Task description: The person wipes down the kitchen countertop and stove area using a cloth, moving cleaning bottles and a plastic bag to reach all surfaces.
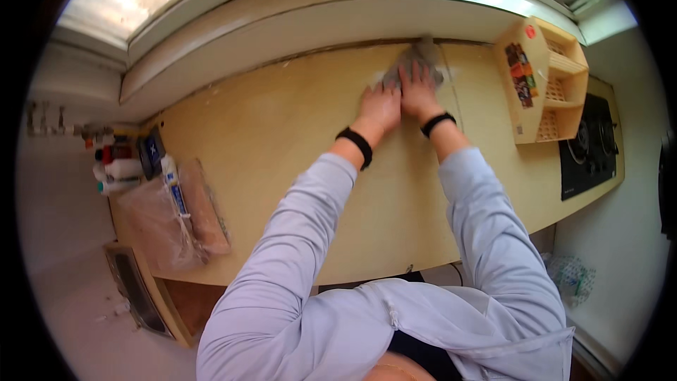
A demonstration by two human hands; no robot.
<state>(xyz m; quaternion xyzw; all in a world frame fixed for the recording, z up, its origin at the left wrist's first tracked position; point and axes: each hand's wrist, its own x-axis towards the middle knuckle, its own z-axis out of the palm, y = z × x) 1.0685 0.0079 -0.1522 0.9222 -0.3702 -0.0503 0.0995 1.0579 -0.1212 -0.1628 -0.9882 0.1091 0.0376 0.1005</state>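
Both of my hands press a grey cloth (431,58) against the yellow countertop (275,143), close to its back edge by the wall. My left hand (381,106) lies on the cloth's near left part, with its fingers reaching onto the fabric. Beside it, touching, my right hand (418,90) rests on the cloth with its fingers spread. The palms and the underside of the cloth are hidden. Black bands circle both wrists.
At the right, a light wooden shelf box (529,84) stands beside a black gas hob (587,148). Plastic-wrapped packages (203,211) and a tube (174,188) lie at the left, near bottles (122,169). Below them, a cabinet door (140,296) hangs open.
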